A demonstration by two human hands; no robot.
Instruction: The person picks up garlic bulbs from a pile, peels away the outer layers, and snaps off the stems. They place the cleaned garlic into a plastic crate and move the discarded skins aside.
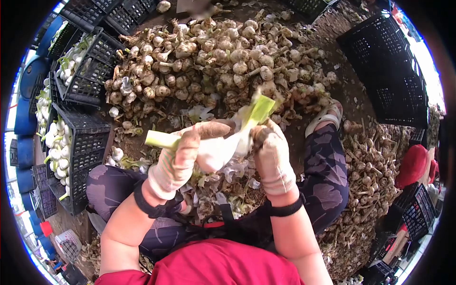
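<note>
Both of my hands wear pale, soiled work gloves. My left hand [183,154] is wrapped round a white garlic bulb [212,154], whose cut green stem sticks out to the left. Close beside it, my right hand [272,154] is closed on a second garlic stem [261,110], a wide green piece pointing up, blurred at its tip. White layers hang between the two hands, and where one garlic ends and the other starts is hard to tell. Beyond them lies a large heap of dirty garlic bulbs [204,57].
Black crates of white garlic [88,142] stand at the left. An empty-looking black crate [387,71] is at the upper right. More bulbs [368,180] are heaped on the right. Peeled skins [228,185] cover the ground between my legs. A red object [412,166] sits at the far right.
</note>
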